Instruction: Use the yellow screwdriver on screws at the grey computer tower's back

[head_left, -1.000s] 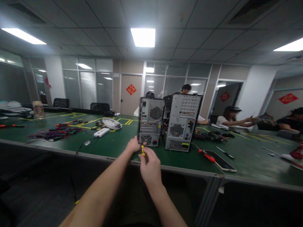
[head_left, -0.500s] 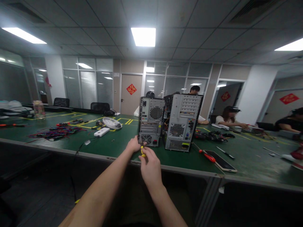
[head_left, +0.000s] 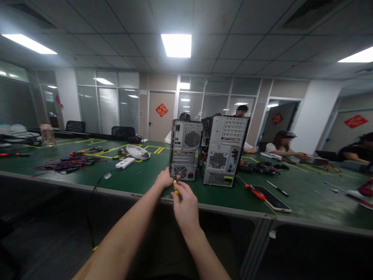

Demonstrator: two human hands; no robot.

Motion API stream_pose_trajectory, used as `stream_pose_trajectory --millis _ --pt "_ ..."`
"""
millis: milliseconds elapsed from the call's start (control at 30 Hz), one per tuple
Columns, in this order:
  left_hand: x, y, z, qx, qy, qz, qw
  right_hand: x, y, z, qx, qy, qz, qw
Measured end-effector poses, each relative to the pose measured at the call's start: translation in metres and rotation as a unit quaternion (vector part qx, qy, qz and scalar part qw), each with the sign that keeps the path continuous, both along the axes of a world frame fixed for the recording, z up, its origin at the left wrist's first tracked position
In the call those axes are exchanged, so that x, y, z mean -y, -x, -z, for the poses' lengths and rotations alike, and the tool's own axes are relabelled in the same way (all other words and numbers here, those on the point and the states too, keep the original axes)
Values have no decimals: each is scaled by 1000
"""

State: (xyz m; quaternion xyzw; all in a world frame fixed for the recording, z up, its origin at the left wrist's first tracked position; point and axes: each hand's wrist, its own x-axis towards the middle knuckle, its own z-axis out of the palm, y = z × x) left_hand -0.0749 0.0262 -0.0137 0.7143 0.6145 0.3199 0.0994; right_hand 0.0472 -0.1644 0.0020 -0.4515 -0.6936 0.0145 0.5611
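Two grey computer towers stand back-side toward me on the green table (head_left: pixel 140 179): a smaller left tower (head_left: pixel 186 149) and a taller right tower (head_left: pixel 225 149). My right hand (head_left: pixel 184 206) is closed round a yellow-and-black screwdriver (head_left: pixel 175 185) whose tip points at the bottom left corner of the left tower. My left hand (head_left: pixel 165 179) rests against that same lower corner, fingers curled at the screwdriver's tip; what they pinch, if anything, is hidden.
A red-handled screwdriver (head_left: pixel 254 191) and a phone (head_left: pixel 271 198) lie right of the towers. A small white fan (head_left: pixel 138 151), a white box (head_left: pixel 125 163) and a heap of coloured cables (head_left: pixel 65 164) lie to the left. Other people sit at the far side, right.
My hands and the screwdriver stay at the tower's lower corner. The person behind the towers has shifted slightly right, and the far-right person has drawn their hands down.
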Motion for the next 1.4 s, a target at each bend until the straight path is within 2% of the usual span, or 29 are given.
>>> stream_pose_trajectory --millis 200,467,767,1233,1400 --pt "4 -1 -5 2 5 0 1000 -1 0 -2 -34 9 10 999" --pt "-1 0 1 -1 -1 0 1000 -1 0 -1 5 -19 -5 1000" --pt "3 -2 -2 5 3 1 1000 -2 0 -4 -41 -20 4 999" --pt "5 -1 -4 6 4 6 1000 5 4 -7 -33 -29 -24 999" --pt "3 -1 -3 0 2 9 1000 5 1 -5 9 -21 -22 999"
